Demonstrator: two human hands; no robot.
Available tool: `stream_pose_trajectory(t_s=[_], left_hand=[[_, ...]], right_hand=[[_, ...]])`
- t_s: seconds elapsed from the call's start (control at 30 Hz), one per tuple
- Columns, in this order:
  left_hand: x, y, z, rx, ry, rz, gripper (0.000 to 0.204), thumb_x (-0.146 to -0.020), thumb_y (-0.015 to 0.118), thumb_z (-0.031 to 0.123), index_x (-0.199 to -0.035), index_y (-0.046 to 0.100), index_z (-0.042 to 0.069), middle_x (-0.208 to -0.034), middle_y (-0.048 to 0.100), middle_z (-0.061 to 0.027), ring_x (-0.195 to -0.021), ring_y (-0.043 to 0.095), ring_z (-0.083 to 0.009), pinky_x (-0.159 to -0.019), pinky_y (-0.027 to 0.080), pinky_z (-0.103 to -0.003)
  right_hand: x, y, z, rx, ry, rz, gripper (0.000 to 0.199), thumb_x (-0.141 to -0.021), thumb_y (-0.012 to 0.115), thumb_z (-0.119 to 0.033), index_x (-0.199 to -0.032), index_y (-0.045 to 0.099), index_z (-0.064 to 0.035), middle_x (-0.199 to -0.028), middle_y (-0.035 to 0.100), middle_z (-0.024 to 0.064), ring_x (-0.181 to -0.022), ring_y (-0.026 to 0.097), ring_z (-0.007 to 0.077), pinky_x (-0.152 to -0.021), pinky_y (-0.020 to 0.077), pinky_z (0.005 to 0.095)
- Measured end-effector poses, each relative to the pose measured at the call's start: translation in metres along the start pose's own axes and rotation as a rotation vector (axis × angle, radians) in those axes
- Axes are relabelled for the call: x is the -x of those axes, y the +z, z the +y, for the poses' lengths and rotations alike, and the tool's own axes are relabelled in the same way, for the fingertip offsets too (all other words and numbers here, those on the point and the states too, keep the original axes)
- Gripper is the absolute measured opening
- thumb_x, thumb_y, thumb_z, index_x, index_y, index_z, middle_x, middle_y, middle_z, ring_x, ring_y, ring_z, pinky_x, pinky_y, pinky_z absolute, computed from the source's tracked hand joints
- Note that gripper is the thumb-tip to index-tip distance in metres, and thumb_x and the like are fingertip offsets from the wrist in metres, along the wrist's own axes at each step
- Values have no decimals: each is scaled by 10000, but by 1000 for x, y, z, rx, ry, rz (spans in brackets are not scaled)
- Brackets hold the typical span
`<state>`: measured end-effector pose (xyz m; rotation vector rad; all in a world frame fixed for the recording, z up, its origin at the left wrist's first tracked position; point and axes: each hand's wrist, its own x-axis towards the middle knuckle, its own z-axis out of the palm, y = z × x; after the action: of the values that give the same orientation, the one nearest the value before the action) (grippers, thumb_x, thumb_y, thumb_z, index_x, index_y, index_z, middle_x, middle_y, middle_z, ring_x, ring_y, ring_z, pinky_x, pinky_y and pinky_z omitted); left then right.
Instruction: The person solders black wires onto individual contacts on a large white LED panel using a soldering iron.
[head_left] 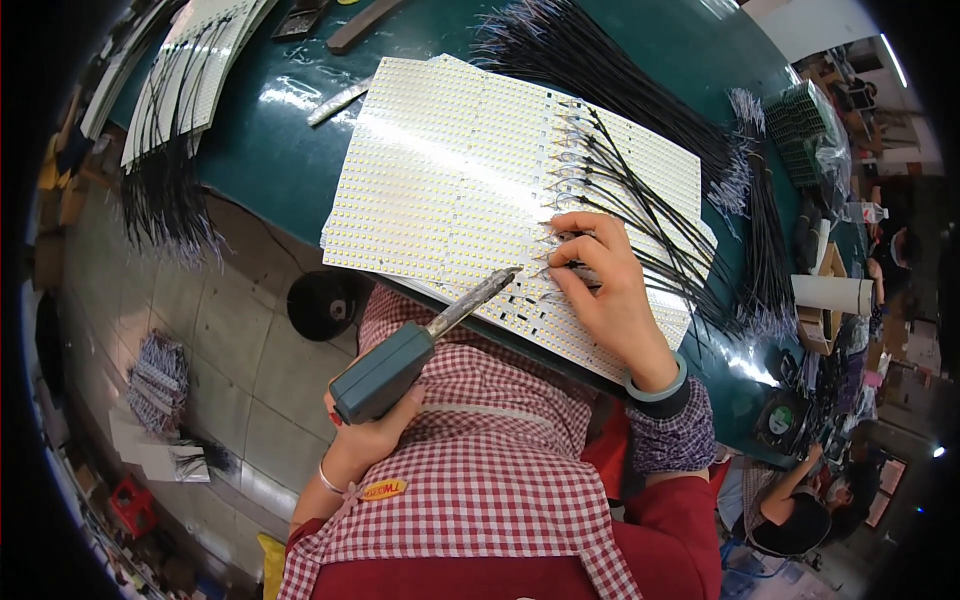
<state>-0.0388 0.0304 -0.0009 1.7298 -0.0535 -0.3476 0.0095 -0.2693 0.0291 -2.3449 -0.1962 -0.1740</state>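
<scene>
A stack of white LED circuit boards lies before me on the table. My left hand is wrapped round the grey-green handle of a soldering gun. Its metal tip points up and right, reaching the board just left of my right fingers. With thumb and fingertips pinched together, my right hand holds the end of a black wire at the row of contacts. Several more black wires run from that row toward the right. Whether the tip touches the contact is too small to tell.
Bundles of black wires lie behind and right of the boards on the green table. Wired boards overhang its left edge. A black bin stands on the floor. At far right, a person sits.
</scene>
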Motion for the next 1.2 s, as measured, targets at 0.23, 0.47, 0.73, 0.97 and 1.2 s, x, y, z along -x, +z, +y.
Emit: stream_pose_trajectory(t_s=[0.23,0.47,0.73,0.97,1.2], left_hand=[[2,1,2,27,-25,47,258,-746,762,51,-975,671,-25,-871,696,-72,-739,642,-114,-679,521,-251],[3,0,4,-2,9,49,220,-750,760,60,-942,684,-15,-856,701,-73,-722,649,-118,-664,522,-251],[6,1,-1,70,8,88,221,-759,758,61,-957,694,-12,-854,711,-73,-725,661,-118,-665,526,-251],[8,-1,-1,47,-6,68,221,-761,757,54,-961,692,-17,-871,712,-78,-744,664,-119,-679,527,-248],[9,-1,-1,50,-6,54,226,-763,758,54,-967,691,-17,-878,711,-77,-746,659,-114,-678,526,-247]], right_hand=[[7,-9,-11,18,-114,-92,176,-724,699,-3,-834,575,-60,-1178,541,109,-1103,487,324,-893,428,397],[9,0,-7,183,-212,-85,200,-719,702,-38,-845,553,-81,-1157,554,86,-1111,495,315,-905,411,415],[12,8,-3,194,-231,-65,212,-729,663,-9,-884,530,-65,-1158,552,90,-1113,494,308,-910,386,418],[17,19,-14,166,-152,-25,189,-742,641,-9,-878,522,-67,-1183,523,115,-1110,475,314,-923,357,434],[15,18,-9,157,-139,1,207,-747,642,4,-900,517,-57,-1186,529,120,-1100,482,316,-905,376,418]])
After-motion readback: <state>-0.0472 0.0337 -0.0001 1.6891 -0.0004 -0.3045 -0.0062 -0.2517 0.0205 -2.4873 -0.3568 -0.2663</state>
